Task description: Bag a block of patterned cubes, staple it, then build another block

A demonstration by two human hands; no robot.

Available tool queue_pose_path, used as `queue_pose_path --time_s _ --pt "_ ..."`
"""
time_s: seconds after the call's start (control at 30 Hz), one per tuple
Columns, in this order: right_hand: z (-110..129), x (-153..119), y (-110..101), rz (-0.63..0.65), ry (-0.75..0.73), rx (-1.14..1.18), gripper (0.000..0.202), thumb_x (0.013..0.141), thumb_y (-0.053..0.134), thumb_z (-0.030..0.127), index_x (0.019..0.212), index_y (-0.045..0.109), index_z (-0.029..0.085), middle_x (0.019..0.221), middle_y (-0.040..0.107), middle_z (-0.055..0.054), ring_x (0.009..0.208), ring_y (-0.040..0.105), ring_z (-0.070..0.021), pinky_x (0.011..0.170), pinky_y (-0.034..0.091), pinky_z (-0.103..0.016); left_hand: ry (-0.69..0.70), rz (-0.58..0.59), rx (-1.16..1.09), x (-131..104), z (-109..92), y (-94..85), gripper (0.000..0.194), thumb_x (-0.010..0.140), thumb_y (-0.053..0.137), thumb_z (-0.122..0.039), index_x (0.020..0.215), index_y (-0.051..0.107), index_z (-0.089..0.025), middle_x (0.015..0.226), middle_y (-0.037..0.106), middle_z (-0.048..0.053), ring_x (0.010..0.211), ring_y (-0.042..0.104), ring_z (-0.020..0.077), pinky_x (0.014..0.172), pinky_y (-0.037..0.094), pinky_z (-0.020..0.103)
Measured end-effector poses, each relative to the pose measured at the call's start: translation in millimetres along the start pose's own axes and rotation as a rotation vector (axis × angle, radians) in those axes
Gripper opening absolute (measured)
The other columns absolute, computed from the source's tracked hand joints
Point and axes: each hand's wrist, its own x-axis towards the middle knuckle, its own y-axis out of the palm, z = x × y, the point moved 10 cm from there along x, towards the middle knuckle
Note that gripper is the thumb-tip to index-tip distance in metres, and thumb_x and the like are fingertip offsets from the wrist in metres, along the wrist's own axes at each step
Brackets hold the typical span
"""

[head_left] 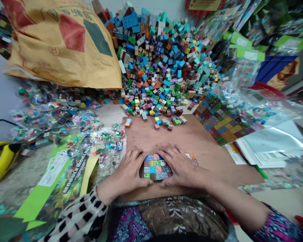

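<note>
A flat grid of small patterned toy cubes [156, 167] lies on the brown board in front of me. My left hand [132, 169] curves along its left side, thumb at the near edge and fingers at the far edge. Opposite it, my right hand [180, 166] wraps the right side in the same way, its palm covering part of the grid. More cubes [192, 157] peek out beyond the right hand's knuckles; whether they join the grid is hidden. Several loose cubes [169, 122] lie at the board's far edge.
A big heap of cubes [161, 64] rises behind the brown board [217, 164]. At left are a yellow sack [65, 50], bagged small parts [83, 121], green printed cards [50, 178] and a yellow-black tool [2, 161]. A bagged cube panel [222, 121] and papers [262, 144] lie right.
</note>
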Motion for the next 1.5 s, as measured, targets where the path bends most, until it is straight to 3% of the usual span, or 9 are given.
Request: queue_pose_path --time_s 0.2,0.43,0.67,0.77,0.97,1.07,1.17,1.27,1.5 --pt "-10 -6 -2 0.027 -0.029 -0.005 0.109 0.069 0.071 0.067 0.154 0.028 0.015 0.157 0.028 -0.019 0.145 0.025 -0.0389 0.117 0.018 -0.063 -0.044 0.027 0.085 -2 1 4.4 0.101 0.06 0.081 -0.053 0.144 0.04 -0.014 0.138 0.044 0.018 0.128 0.038 0.0385 0.109 0.035 0.057" --pt "1 -4 10 -0.016 -0.108 -0.048 0.09 0.076 0.07 0.058 0.148 0.042 0.012 0.15 0.042 -0.019 0.144 0.025 -0.0411 0.117 0.018 -0.064 -0.075 0.061 0.156 2 -4 2.8 0.091 0.061 0.082 -0.05 0.141 0.048 -0.023 0.135 0.045 0.015 0.124 0.042 0.0378 0.103 0.039 0.056" --pt "-25 -22 -18 -0.042 -0.015 0.032 0.105 0.08 0.056 0.071 0.157 0.012 0.016 0.161 0.019 -0.014 0.147 0.018 -0.0372 0.119 0.021 -0.058 -0.082 0.039 0.091 -8 10 -4.2 0.1 0.068 0.068 -0.073 0.149 0.035 -0.023 0.141 0.041 0.016 0.129 0.037 0.0391 0.106 0.036 0.06" --pt "-43 -31 -20 0.007 0.091 0.006 0.107 0.078 0.058 0.074 0.156 0.018 0.014 0.16 0.02 -0.016 0.147 0.018 -0.0387 0.119 0.019 -0.059 -0.093 0.018 0.099 -14 14 -6.6 0.097 0.07 0.071 -0.067 0.149 0.033 -0.025 0.142 0.041 0.014 0.131 0.036 0.0378 0.108 0.035 0.058" --pt "-36 -35 1 0.064 0.041 -0.076 0.095 0.077 0.068 0.059 0.151 0.033 0.011 0.156 0.029 -0.016 0.146 0.021 -0.0396 0.119 0.019 -0.059 -0.088 0.013 0.142 -10 11 -4.6 0.094 0.068 0.077 -0.059 0.147 0.038 -0.024 0.137 0.044 0.013 0.126 0.04 0.0366 0.106 0.038 0.057" --pt "-36 -36 2 0.028 0.039 -0.086 0.095 0.077 0.066 0.063 0.151 0.035 0.012 0.155 0.032 -0.017 0.144 0.025 -0.0418 0.117 0.022 -0.061 -0.071 0.0 0.12 -11 12 -6.9 0.097 0.068 0.075 -0.063 0.148 0.036 -0.025 0.138 0.045 0.013 0.127 0.041 0.0363 0.106 0.038 0.057" --pt "-27 -34 -6 -0.017 -0.003 -0.093 0.098 0.077 0.06 0.072 0.151 0.035 0.014 0.156 0.029 -0.017 0.144 0.023 -0.0446 0.114 0.023 -0.066 -0.052 -0.035 0.091 -15 15 -13.3 0.084 0.082 0.063 -0.062 0.15 0.031 -0.026 0.138 0.046 0.012 0.127 0.042 0.034 0.106 0.039 0.054" --pt "-2 -24 -16 -0.052 -0.091 -0.099 0.088 0.086 0.05 0.069 0.152 0.033 0.014 0.16 0.022 -0.012 0.146 0.018 -0.0409 0.116 0.02 -0.064 -0.049 -0.115 0.075 -18 21 -22.6 0.05 0.099 0.042 -0.042 0.146 0.039 -0.026 0.132 0.052 0.01 0.122 0.048 0.0271 0.104 0.043 0.048" --pt "47 8 9 -0.031 -0.284 -0.073 0.086 0.089 0.044 0.069 0.151 0.034 0.01 0.159 0.023 -0.012 0.148 0.018 -0.0358 0.12 0.017 -0.058 0.005 -0.218 0.105 -9 22 -25.6 0.032 0.095 0.047 -0.024 0.124 0.062 -0.019 0.114 0.061 0.011 0.109 0.057 0.0243 0.094 0.05 0.043"
